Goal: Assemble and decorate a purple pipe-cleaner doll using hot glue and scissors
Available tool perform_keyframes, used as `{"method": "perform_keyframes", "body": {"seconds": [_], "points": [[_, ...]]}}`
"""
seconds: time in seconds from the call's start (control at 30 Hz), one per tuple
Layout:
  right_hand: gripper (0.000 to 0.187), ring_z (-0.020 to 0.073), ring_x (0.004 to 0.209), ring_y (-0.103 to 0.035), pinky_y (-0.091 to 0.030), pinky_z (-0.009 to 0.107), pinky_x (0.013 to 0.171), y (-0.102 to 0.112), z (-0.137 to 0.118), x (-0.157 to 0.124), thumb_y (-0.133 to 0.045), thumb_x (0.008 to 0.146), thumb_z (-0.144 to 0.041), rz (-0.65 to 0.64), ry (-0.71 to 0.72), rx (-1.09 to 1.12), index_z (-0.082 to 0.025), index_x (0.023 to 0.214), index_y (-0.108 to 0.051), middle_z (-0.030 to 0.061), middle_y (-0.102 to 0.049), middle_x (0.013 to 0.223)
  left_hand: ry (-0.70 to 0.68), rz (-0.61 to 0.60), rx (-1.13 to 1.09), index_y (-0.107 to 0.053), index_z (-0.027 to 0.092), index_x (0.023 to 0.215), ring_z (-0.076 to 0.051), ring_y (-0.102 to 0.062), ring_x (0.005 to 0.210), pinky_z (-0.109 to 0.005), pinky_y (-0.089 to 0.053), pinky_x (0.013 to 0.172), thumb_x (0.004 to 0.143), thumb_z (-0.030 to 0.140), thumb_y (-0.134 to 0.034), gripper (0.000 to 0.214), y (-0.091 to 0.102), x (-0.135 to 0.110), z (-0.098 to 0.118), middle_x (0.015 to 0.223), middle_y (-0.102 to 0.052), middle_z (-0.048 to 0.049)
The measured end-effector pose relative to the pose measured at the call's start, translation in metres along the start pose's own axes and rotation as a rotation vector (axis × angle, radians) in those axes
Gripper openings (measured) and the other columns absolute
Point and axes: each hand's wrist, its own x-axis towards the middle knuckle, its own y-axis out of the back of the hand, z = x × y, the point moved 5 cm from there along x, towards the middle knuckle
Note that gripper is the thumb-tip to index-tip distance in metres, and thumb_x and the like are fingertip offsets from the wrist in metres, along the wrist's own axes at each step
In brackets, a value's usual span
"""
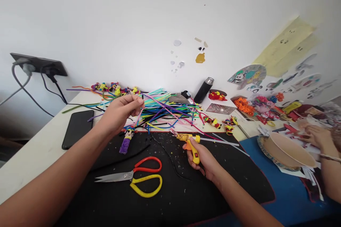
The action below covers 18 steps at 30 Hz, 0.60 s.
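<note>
On white desk [39, 149], black mat [186, 198]: left hand [121, 111] pinches pipe cleaner [142, 97]; right hand [204, 160] clasps glue gun [189, 140].

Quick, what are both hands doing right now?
Left hand: pinched shut on a thin pipe cleaner.
Right hand: closed around the glue gun.

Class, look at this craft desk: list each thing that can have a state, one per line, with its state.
Left hand: raised, fingertips pinched on a thin dark strand.
Right hand: gripping the glue gun, nozzle pointing left.
Scissors: shut, lying flat.
Phone: screen dark, face up.
Flask: cap on.
Wall socket: plugs in.
Pipe cleaners: loose heap.
</note>
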Motion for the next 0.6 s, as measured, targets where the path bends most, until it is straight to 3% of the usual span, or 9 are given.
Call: {"method": "perform_keyframes", "body": {"seconds": [0.1, 0.2, 0.3, 0.43, 0.5, 0.6], "points": [[0.051, 0.0068, 0.036, -0.041, -0.019, 0.016, 0.034, 0.008, -0.001, 0.000, -0.056, 0.101, -0.063, -0.004, -0.042, 0.020, -0.013, 0.095, -0.065, -0.0053, -0.053, 0.056, 0.001, -0.027, 0.022, -0.068, 0.020, 0.070, -0.013, -0.044, 0.058, -0.027, -0.034, 0.057, 0.082, 0.040, -0.081, 0.026, -0.006, -0.004, 0.001, 0.063, -0.058, 0.0006], [0.053, 0.0090, 0.037, -0.047, -0.024, 0.016, 0.034, 0.013, -0.002, 0.004, -0.047, 0.105, -0.063, -0.028, -0.131, -0.106, -0.013, 0.099, -0.065, -0.0031, -0.056, 0.057, 0.008, -0.048, 0.044, -0.067, 0.020, 0.069, -0.013, -0.044, 0.057, -0.027, -0.034, 0.057, 0.080, 0.041, -0.081, 0.028, -0.011, -0.007, 0.002, 0.061, -0.056, 0.0008], [0.058, 0.0132, 0.041, -0.059, -0.030, 0.019, 0.036, 0.025, -0.009, 0.005, -0.046, 0.104, -0.068, -0.008, -0.117, -0.376, -0.014, 0.099, -0.066, 0.0029, -0.066, 0.061, 0.016, -0.059, 0.060, -0.067, 0.020, 0.069, -0.014, -0.045, 0.058, -0.027, -0.034, 0.057, 0.077, 0.043, -0.082, 0.029, -0.014, -0.009, 0.005, 0.061, -0.057, 0.0003], [0.054, 0.0160, 0.042, -0.062, -0.034, 0.023, 0.042, 0.045, -0.028, -0.007, -0.053, 0.100, -0.068, 0.120, -0.072, -0.928, -0.019, 0.077, -0.060, 0.0031, -0.065, 0.056, -0.011, -0.097, 0.056, -0.068, 0.020, 0.070, -0.014, -0.047, 0.058, -0.027, -0.036, 0.057, 0.079, 0.044, -0.082, 0.030, -0.013, -0.009, 0.007, 0.062, -0.058, -0.0001], [0.048, 0.0158, 0.044, -0.060, -0.035, 0.026, 0.048, 0.043, -0.039, -0.016, -0.056, 0.102, -0.057, 0.156, -0.005, -1.186, -0.020, 0.072, -0.060, 0.0028, -0.065, 0.055, -0.030, -0.106, 0.064, -0.069, 0.020, 0.070, -0.014, -0.049, 0.058, -0.027, -0.037, 0.057, 0.081, 0.044, -0.081, 0.029, -0.012, -0.008, 0.007, 0.063, -0.060, -0.0004], [0.031, 0.0188, 0.063, -0.063, -0.033, 0.028, 0.057, 0.017, -0.055, -0.023, -0.062, 0.100, -0.043, 0.226, 0.268, -1.369, -0.020, 0.080, -0.068, 0.0048, -0.070, 0.070, -0.040, -0.106, 0.072, -0.071, 0.019, 0.072, -0.014, -0.051, 0.058, -0.027, -0.038, 0.058, 0.081, 0.045, -0.081, 0.029, -0.011, -0.007, 0.007, 0.064, -0.062, -0.0010]]}}
